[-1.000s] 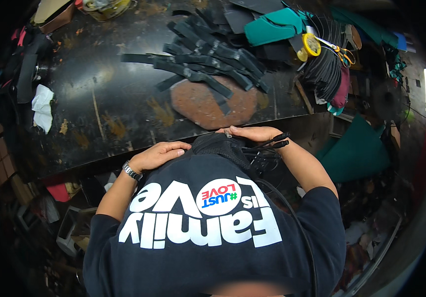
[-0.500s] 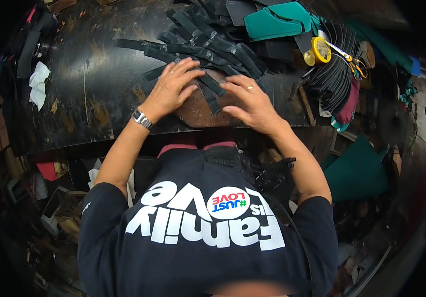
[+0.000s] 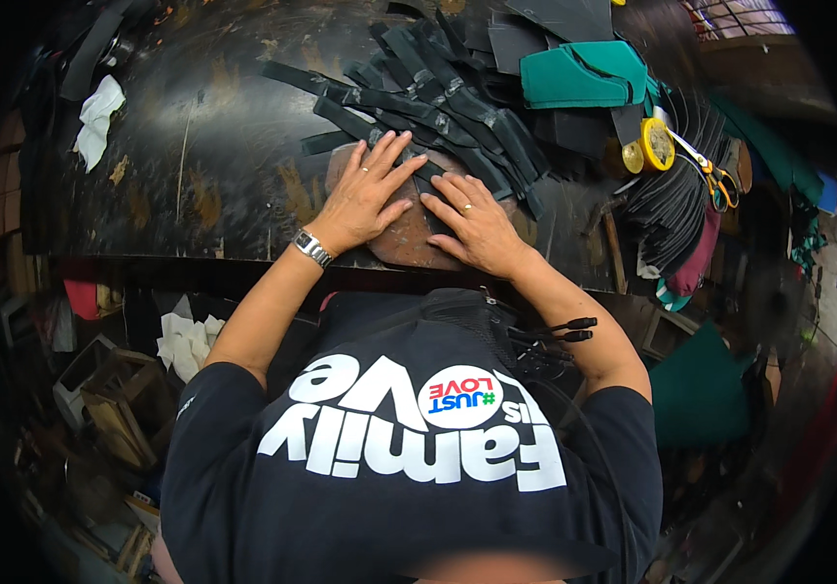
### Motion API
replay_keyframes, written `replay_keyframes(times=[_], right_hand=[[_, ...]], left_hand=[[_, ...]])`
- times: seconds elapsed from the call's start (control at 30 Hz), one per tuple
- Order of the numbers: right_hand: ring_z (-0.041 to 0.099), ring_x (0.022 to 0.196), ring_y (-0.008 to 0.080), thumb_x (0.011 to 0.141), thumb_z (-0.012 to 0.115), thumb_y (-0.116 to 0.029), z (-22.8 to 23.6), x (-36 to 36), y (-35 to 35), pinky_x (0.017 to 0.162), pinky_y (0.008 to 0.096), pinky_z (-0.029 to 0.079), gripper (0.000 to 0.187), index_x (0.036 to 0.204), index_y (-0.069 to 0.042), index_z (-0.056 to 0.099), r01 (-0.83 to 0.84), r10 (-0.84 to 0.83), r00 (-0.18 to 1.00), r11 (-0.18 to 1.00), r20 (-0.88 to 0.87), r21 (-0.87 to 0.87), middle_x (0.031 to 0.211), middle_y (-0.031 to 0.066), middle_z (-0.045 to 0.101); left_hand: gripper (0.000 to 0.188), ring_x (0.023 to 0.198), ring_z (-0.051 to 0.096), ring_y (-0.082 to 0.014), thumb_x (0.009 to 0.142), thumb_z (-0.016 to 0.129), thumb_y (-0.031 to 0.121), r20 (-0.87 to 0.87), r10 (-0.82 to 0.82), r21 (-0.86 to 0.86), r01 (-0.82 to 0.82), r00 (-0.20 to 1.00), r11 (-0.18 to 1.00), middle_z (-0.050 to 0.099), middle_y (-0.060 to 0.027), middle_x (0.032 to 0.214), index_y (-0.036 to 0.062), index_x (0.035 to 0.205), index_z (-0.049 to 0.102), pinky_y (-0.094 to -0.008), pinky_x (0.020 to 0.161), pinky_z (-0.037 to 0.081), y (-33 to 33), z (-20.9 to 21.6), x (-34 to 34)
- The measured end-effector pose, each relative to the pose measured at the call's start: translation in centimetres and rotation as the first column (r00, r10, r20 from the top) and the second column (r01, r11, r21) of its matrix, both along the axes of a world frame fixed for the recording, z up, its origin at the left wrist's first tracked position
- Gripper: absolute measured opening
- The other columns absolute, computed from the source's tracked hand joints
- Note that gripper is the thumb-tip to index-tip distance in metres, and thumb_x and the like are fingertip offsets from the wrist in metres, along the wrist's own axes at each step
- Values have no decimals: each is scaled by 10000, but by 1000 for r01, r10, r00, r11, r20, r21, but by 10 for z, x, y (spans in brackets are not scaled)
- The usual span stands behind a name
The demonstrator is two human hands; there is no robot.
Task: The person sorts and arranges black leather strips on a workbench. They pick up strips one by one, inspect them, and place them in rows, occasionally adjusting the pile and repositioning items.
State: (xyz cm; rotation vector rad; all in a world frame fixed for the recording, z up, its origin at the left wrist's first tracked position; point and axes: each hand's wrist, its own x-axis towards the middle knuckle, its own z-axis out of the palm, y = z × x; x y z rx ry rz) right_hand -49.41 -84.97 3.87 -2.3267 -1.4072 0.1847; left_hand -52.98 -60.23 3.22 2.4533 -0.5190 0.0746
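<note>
Both hands rest over a brown board (image 3: 407, 245) at the near edge of a dark worktable. My left hand (image 3: 368, 200) lies with fingers stretched out, its fingertips touching the near edge of a pile of black strips (image 3: 448, 109). Beside it, my right hand (image 3: 477, 224) is spread flat on the board, palm down. A short black strip (image 3: 428, 171) shows between the hands and runs partly under the right one. Neither hand grips anything that I can see.
Teal cut pieces (image 3: 584, 78) lie beyond the pile at the right. Nearby are a yellow round tin (image 3: 657, 144), orange-handled scissors (image 3: 722, 190) and a fan of thin black strips (image 3: 647, 209). White crumpled paper (image 3: 99, 119) lies at the far left of the worktable (image 3: 234, 127).
The fingers of both hands have come down flatter on the board. My right hand now covers most of the strip that lay between the hands. The whole view has shifted slightly.
</note>
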Motion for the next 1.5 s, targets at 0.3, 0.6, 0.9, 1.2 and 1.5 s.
replay_keyframes(times=[0.3, 0.6, 0.9, 1.2, 1.5], right_hand=[[379, 1370, 329, 865, 687, -338, 0, 6, -12, 1118, 486, 301, 610, 1398, -112, 495, -71, 71, 997, 997, 13, -30, 1473, 151, 414], [525, 1047, 320, 777, 730, -521, 3, 41, 11, 917, 447, 409, 573, 1153, -98, 639, -164, 167, 986, 982, -28, 95, 1157, 143, 561], [503, 1122, 344, 809, 623, -642, 4, 42, 4, 944, 478, 405, 653, 1181, -106, 642, -156, 165, 982, 983, -92, 102, 1216, 142, 533], [515, 1127, 324, 845, 669, -482, 6, 47, 0, 952, 456, 421, 489, 1147, -100, 634, -164, 177, 973, 981, -148, 101, 1201, 127, 547], [530, 1104, 347, 826, 694, -450, 7, 36, 1, 929, 462, 441, 500, 1163, -86, 633, -132, 138, 988, 986, -63, 98, 1215, 145, 546]], left_hand=[[154, 668, 588, -272, 857, 673, 94, -412, 202, -377, -368, 888, 850, 582, -111, 726, 15, 751, 593, -352, 611, 456, 34, -20, -192], [221, 1098, 624, -330, 929, 558, 227, -773, 302, 452, 151, 558, 879, 689, -153, 1117, 97, 1021, 711, -438, 942, 461, 40, -233, -271], [675, 1284, 532, -335, 941, 503, 500, -983, 106, 148, 315, 148, 937, 561, -225, 1357, 70, 1446, 376, -425, 1060, 429, 19, -350, -303], [745, 1334, 479, -332, 962, 495, 390, -940, 79, 205, 364, 332, 909, 453, -221, 1464, -17, 1525, 226, -399, 1102, 406, 23, -354, -311], [598, 1341, 464, -345, 974, 473, 369, -926, 102, 252, 395, 363, 883, 466, -219, 1454, 15, 1445, 369, -417, 1106, 384, 34, -312, -273]])
